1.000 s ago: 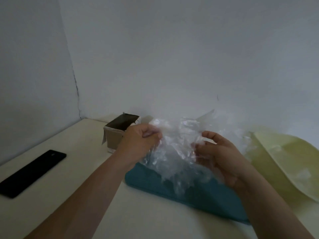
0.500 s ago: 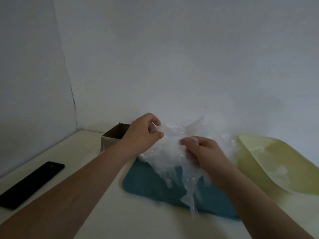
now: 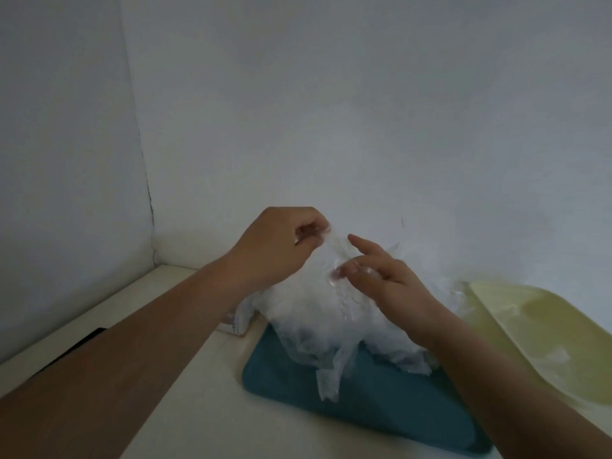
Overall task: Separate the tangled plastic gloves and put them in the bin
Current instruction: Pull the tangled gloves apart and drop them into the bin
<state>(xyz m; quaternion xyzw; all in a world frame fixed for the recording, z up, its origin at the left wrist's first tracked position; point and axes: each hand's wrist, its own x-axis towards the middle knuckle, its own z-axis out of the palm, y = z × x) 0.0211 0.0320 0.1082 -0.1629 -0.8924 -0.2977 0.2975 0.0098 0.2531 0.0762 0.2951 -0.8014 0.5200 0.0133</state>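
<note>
Both hands — left (image 3: pixel 281 243), right (image 3: pixel 381 279) — pinch the tangled gloves (image 3: pixel 331 319); box (image 3: pixel 239 321) print unreadable.

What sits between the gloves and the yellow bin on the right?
Nothing visible. The clump of gloves is held by the left hand and right hand above the teal mat; the yellow bin lies open just to its right.

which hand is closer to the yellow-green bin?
Right. The right hand works the glove clump just left of the yellow-green bin; the left hand is beyond the clump.
</note>
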